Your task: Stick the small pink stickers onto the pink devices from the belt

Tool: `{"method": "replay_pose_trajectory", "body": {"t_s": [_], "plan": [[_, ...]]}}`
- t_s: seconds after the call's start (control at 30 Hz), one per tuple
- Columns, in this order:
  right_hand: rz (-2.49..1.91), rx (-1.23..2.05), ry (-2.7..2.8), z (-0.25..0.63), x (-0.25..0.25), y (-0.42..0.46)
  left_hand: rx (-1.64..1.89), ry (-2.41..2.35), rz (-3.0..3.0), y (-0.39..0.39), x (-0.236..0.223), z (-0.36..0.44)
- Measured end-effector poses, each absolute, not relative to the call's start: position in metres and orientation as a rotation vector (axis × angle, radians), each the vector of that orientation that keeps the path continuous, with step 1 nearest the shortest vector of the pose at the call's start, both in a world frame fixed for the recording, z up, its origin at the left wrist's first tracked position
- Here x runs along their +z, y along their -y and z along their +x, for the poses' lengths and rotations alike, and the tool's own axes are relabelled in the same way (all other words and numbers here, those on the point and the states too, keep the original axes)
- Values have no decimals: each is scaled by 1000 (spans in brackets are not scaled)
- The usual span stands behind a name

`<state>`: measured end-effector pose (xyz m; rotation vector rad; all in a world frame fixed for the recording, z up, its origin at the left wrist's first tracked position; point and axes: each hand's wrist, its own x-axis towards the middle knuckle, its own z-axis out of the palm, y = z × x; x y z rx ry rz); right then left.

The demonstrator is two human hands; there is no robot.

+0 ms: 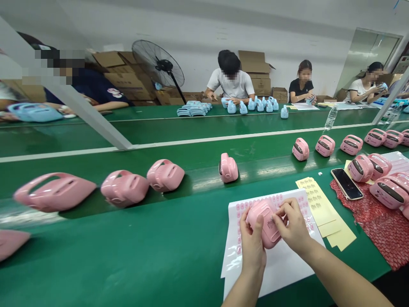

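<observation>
At my far left, a pink case (12, 244) is cut off by the edge of view; three more cases (124, 188) stand in a row past it on the green bench (143, 251). Behind them a co-worker in a dark shirt (92, 87) sits near a blue case (35, 111). Next come a fan (164, 65), a stack of blue parts (194, 109), and a co-worker in white (231, 85) with small blue cases (243, 108) in front. A lone case (228, 168) stands nearer me.

Over my sticker sheet (281, 273), my left hand (252, 247) grasps the held case (266, 228), fingers round its left side, thumb on its printed face. My right hand (295, 228) is at the other side, thumb and forefinger close together at that face; I can't tell whether they pinch anything. To its right lie yellow sheets (334, 224), a bottle (331, 117) farther back, a phone (347, 184), then red wrap (373, 226) with clustered cases (388, 192) beside it.
</observation>
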<state>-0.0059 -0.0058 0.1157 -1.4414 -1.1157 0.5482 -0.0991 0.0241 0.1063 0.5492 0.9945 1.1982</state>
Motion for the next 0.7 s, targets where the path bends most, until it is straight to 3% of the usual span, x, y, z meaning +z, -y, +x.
{"method": "replay_pose_trajectory", "body": {"t_s": [0.23,0.43,0.57,0.7], "plan": [[-1381,1062,750,1,115,2,1235,-1088,615,-26,97,-97],[-1447,668,739,42,111,2,1181,-1024,438,-28,100,-101],[-1927,298,772,109,86,12,1068,-837,242,-32,104,-119],[-2124,241,783,143,57,30,1040,-593,210,-40,84,-142]]}}
